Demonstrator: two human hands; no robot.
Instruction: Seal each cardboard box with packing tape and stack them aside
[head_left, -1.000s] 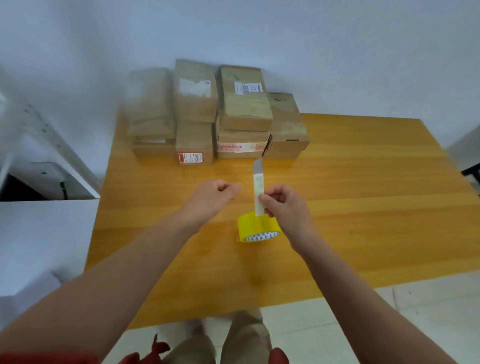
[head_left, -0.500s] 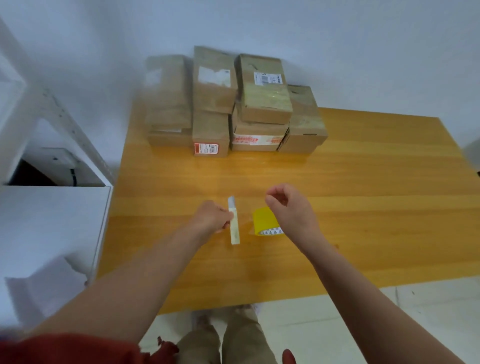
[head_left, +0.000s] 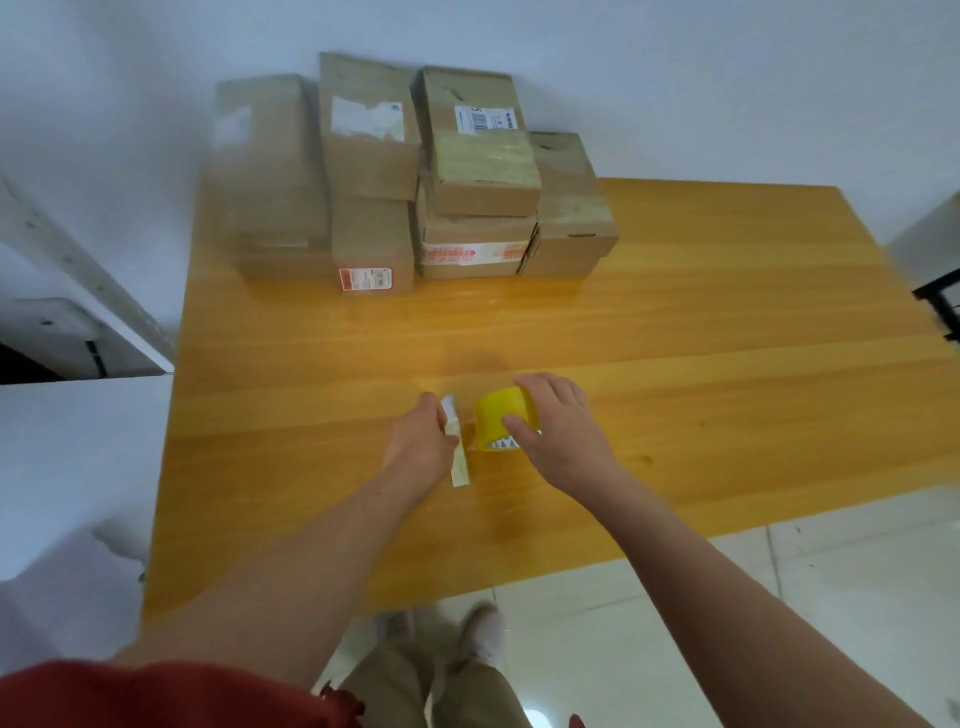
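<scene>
Starting at the left edge, a white cabinet (head_left: 78, 457) stands just beside the wooden surface (head_left: 727, 322). At the far left corner of the surface, against the wall, the cardboard boxes (head_left: 374, 156) sit packed together and stacked. The leftmost is blurred, the next carries a torn white label, and the one to its right bears a barcode label with pale tape across its lid. Beneath that one, a box shows red-printed tape on its front.

Nearer the front edge, the left hand (head_left: 421, 447) is low over the wood with its fingers (head_left: 434, 410) curled, pinching a pale strip (head_left: 460, 467) near the strip's upper end. The rest of the strip trails toward the person, past the thumb. Whether the strip touches the wood I cannot tell.

Just to the right is the yellow tape roll (head_left: 498, 415), tilted on its edge with its printed core facing the person. A thin glossy stretch seems to run between strip and roll, though it is too faint to be sure.

The right hand (head_left: 566, 436) grips the roll from its right side — thumb on the near face by the core, the other fingers (head_left: 540, 384) curved over the top. Both hands are close together, well apart from the boxes. At the far right edge, a dark frame (head_left: 943, 306) pokes into view.
</scene>
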